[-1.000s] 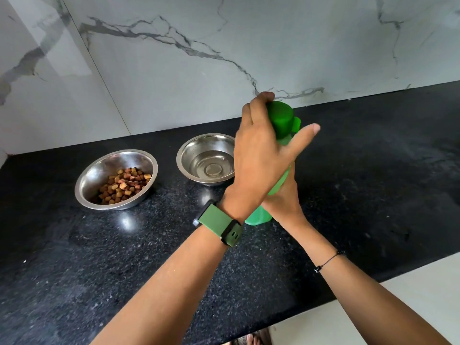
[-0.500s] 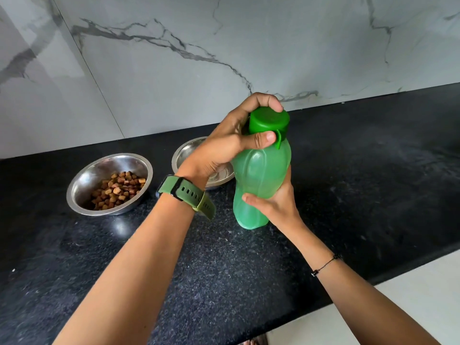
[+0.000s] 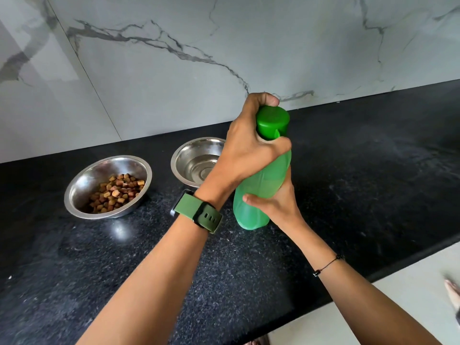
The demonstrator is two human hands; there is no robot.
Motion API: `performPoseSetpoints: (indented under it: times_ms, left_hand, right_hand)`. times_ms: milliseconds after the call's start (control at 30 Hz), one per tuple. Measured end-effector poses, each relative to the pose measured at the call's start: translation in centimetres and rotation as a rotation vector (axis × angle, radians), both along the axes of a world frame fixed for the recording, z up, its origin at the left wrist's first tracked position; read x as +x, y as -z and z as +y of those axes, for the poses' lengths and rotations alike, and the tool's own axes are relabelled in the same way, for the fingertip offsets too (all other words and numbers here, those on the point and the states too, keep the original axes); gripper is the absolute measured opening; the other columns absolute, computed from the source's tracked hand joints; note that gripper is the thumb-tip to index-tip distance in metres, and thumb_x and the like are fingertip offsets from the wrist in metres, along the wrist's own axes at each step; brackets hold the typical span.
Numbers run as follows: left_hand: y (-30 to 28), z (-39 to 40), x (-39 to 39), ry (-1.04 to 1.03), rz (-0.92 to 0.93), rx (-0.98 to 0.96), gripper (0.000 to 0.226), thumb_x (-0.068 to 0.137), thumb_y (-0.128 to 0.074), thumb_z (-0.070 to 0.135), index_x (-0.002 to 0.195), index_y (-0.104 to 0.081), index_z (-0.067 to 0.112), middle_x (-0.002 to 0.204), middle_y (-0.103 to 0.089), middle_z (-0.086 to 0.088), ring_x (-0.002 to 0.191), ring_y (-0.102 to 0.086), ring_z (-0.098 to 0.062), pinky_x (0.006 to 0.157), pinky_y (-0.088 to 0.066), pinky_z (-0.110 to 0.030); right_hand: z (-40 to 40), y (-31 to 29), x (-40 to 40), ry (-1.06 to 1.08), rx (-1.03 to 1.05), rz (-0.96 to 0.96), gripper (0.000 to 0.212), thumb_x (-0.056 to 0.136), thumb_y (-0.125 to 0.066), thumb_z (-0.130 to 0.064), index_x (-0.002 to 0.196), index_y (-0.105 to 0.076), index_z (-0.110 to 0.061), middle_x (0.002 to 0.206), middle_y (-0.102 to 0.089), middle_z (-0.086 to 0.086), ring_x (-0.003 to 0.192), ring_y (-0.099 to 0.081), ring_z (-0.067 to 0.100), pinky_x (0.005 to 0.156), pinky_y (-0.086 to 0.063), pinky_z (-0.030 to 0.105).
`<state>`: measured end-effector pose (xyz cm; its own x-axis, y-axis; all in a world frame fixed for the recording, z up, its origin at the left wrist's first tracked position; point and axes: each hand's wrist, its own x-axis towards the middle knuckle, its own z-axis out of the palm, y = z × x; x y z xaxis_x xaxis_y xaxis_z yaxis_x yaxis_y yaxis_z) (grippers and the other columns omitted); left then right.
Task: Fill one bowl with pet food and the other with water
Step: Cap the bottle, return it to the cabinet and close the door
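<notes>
On a black granite counter (image 3: 348, 195), the left hand (image 3: 246, 150) curls tightly around the dark green cap (image 3: 272, 122) of a green water bottle (image 3: 261, 185), while the right hand (image 3: 276, 204) grips its body. Left of the bottle sit an empty steel bowl (image 3: 191, 160) and a steel bowl of kibble (image 3: 107, 186).

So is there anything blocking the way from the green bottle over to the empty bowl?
Only the cap, which is on the green bottle under the left hand, so no water can come out. Otherwise the empty bowl sits just left of the bottle, with only the left wrist across its near rim.
</notes>
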<state>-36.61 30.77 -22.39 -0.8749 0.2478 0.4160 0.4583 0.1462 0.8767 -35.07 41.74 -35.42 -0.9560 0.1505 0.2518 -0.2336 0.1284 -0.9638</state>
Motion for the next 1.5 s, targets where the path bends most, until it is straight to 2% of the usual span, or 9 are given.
performPoseSetpoints:
  times_ms: [133,233,333,500,600,867,1133,1300,1500]
  left_hand:
    - [0.1,-0.4,0.2,0.057,-0.003,-0.034,0.057,0.067,-0.067,0.019,0.117,-0.039,0.023,0.081,-0.05,0.013,0.066,-0.049,-0.002,0.067,-0.045,-0.019]
    - [1.8,-1.6,0.3,0.148,-0.022,-0.103,0.09,0.072,-0.076,0.029,0.14,-0.018,0.017,0.113,-0.052,0.009,0.099,-0.057,-0.001,0.091,-0.047,-0.017]
    - [5.5,-3.5,1.1,0.218,-0.292,-0.083,0.108,0.074,-0.08,0.016,0.147,0.0,0.015,0.139,-0.041,-0.002,0.124,-0.05,-0.013,0.103,-0.046,-0.028]
    - [9.0,-4.0,2.0,0.148,-0.318,-0.212,0.09,0.073,-0.08,0.023,0.143,-0.025,0.011,0.133,-0.052,-0.001,0.123,-0.052,-0.016,0.104,-0.045,-0.033]
    - [7.5,-4.2,1.6,0.097,-0.25,-0.263,0.085,0.068,-0.08,0.036,0.137,-0.038,0.008,0.126,-0.061,-0.004,0.114,-0.061,-0.019,0.099,-0.049,-0.04]
    - [-2.4,-5.4,2.2,0.04,-0.053,-0.133,0.082,0.058,-0.081,0.052,0.126,-0.053,0.017,0.112,-0.07,0.003,0.1,-0.068,-0.009,0.09,-0.055,-0.036]
    - [-17.8,-6.4,1.5,0.087,0.164,-0.042,0.065,0.062,-0.079,0.044,0.12,-0.058,0.024,0.101,-0.073,0.003,0.087,-0.072,-0.009,0.077,-0.058,-0.024]
    - [-26.1,-6.4,2.0,-0.005,0.334,-0.11,0.054,0.061,-0.076,0.056,0.108,-0.064,0.031,0.093,-0.074,0.008,0.079,-0.071,-0.004,0.074,-0.055,-0.025]
    - [-34.7,-5.6,2.2,0.024,0.429,-0.108,0.053,0.068,-0.07,0.039,0.112,-0.063,0.011,0.094,-0.074,-0.001,0.083,-0.073,-0.012,0.082,-0.058,-0.03]
  right_hand:
    - [0.3,-0.4,0.2,-0.021,0.009,-0.043,0.098,0.042,-0.084,-0.034,0.127,-0.039,-0.021,0.11,-0.064,-0.002,0.108,-0.062,0.014,0.091,-0.051,0.035]
    - [0.7,-0.9,0.3,-0.062,0.081,-0.067,0.102,0.045,-0.084,-0.036,0.133,-0.035,-0.018,0.117,-0.062,-0.003,0.11,-0.06,0.011,0.091,-0.05,0.03]
    - [0.6,-0.2,0.9,-0.095,0.148,-0.141,0.091,0.053,-0.083,-0.036,0.128,-0.033,-0.024,0.115,-0.057,-0.01,0.107,-0.057,0.001,0.087,-0.05,0.022]
    - [0.1,0.0,2.3,-0.081,0.226,-0.185,0.082,0.067,-0.083,-0.018,0.129,-0.03,-0.024,0.104,-0.05,-0.019,0.095,-0.053,-0.004,0.071,-0.046,0.003]
    - [0.5,-1.5,2.6,-0.088,0.243,-0.175,0.082,0.067,-0.084,-0.019,0.131,-0.034,-0.02,0.104,-0.053,-0.019,0.096,-0.056,-0.002,0.078,-0.048,0.011]
    - [0.0,-11.0,2.8,-0.14,0.167,0.016,0.07,0.051,-0.076,-0.046,0.114,-0.047,-0.037,0.1,-0.068,-0.014,0.094,-0.065,-0.002,0.074,-0.052,0.016]
    - [0.0,-25.8,-0.1,-0.225,0.115,0.361,0.067,0.055,-0.073,-0.046,0.116,-0.055,-0.027,0.108,-0.07,-0.003,0.103,-0.066,0.016,0.088,-0.052,0.039]
    - [0.1,-34.0,-1.1,-0.314,0.07,0.547,0.054,0.059,-0.071,-0.037,0.111,-0.058,-0.028,0.106,-0.071,-0.006,0.099,-0.068,0.014,0.076,-0.054,0.025]
    - [0.4,-43.2,-2.0,-0.313,0.047,0.693,0.048,0.064,-0.072,-0.025,0.111,-0.061,-0.018,0.103,-0.072,0.002,0.098,-0.068,0.023,0.085,-0.053,0.04]
